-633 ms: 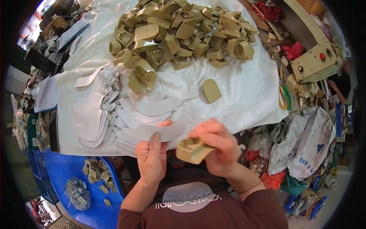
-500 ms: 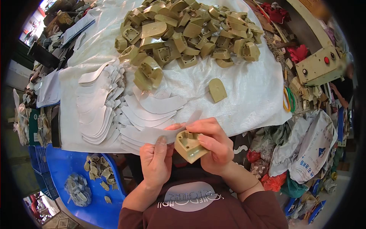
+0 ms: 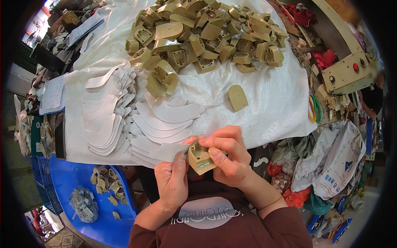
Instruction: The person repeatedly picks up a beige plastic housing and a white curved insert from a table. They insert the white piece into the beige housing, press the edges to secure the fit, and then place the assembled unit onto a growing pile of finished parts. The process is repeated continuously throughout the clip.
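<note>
Above the table's near edge, my right hand point(image 3: 231, 155) is closed on an olive-tan shoe heel point(image 3: 201, 162) with holes in its hollowed top. A thin white curved strip point(image 3: 168, 151) is bent around the heel's far side. My left hand point(image 3: 173, 177) pinches this strip against the heel with the thumb in front; its other fingers are partly hidden. The strip's other end stands up, blurred, by my right fingertips. Flat curved white pieces point(image 3: 175, 112) lie fanned out just beyond my left hand. A single heel point(image 3: 237, 98) rests on the sheet beyond my right hand.
A large heap of heels point(image 3: 209, 31) covers the far middle of the white sheet point(image 3: 281, 99). More white pieces are stacked point(image 3: 101, 118) at left. Below left sits a blue tub point(image 3: 74, 175) with small parts and a plastic bag. A control box point(image 3: 349, 73) and bags point(image 3: 337, 159) are at right.
Both hands have drawn slightly closer together around the heel, and the heel has turned and shifted a little left. The strip now wraps more tightly along it.
</note>
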Demonstrator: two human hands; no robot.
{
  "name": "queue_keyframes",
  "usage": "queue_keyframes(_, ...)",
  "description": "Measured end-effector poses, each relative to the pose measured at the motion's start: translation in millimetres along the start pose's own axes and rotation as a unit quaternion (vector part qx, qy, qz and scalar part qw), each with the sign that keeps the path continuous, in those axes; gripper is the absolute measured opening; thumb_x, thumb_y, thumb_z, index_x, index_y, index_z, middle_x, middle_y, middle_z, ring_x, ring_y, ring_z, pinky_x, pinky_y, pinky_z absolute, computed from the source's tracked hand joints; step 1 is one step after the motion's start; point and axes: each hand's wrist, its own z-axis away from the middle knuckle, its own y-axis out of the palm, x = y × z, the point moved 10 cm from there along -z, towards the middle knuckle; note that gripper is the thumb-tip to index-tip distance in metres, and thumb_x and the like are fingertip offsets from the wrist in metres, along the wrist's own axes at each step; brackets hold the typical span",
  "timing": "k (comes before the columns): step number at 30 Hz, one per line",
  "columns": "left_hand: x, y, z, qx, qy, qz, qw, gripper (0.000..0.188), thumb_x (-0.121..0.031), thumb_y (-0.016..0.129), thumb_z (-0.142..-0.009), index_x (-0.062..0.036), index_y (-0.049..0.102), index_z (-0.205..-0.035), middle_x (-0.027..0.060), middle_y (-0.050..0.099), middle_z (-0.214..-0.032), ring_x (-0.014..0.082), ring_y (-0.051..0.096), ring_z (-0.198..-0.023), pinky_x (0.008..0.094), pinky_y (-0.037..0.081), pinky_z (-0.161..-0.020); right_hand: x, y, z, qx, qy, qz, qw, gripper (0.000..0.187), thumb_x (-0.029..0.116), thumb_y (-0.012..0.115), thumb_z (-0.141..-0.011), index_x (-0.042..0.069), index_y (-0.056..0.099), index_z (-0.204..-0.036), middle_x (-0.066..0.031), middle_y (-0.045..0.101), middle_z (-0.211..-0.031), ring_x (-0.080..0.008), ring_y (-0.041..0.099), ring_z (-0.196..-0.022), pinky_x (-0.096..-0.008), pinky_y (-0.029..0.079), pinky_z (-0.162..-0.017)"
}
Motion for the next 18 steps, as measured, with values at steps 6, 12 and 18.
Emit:
queue_keyframes(6, -9, -7, -5, -0.026, 0.068, -0.073, 0.995, 0.035, -0.010, 0.038, -0.099, 0.0122, 0.050, -0.124, 0.0187, 0.063, -0.112, 0.0216, 0.059, -0.104, 0.0318, 0.044, -0.094, -8, 3, 3, 0.014, -0.011, 0.069, 0.997, 0.034, 0.007, 0.072, -0.064, 0.012, 0.057, -0.094, -0.0038, 0.062, -0.097, -0.0207, 0.050, -0.077, -0.0381, 0.031, -0.069)
queue_keyframes(12, -34, -18, -4, -0.047, 0.132, -0.268, 0.953, 0.023, -0.005, 0.048, -0.096, 0.0086, 0.062, -0.107, 0.0159, 0.067, -0.103, 0.0174, 0.063, -0.090, 0.0289, 0.049, -0.082, 0, 8, -10, 0.121, 0.004, 0.137, 0.983, 0.042, 0.008, 0.072, -0.060, 0.019, 0.060, -0.098, -0.0012, 0.056, -0.093, -0.0201, 0.050, -0.082, -0.0431, 0.027, -0.075)
queue_keyframes(18, -27, -5, -3, -0.035, 0.153, -0.307, 0.939, 0.020, -0.001, 0.052, -0.092, 0.0065, 0.063, -0.107, 0.0159, 0.068, -0.097, 0.0196, 0.064, -0.085, 0.0292, 0.050, -0.076, -7, 17, -8, 0.222, 0.073, 0.172, 0.957, 0.043, 0.012, 0.074, -0.055, 0.018, 0.059, -0.095, -0.0015, 0.049, -0.087, -0.0213, 0.048, -0.084, -0.0451, 0.025, -0.076)
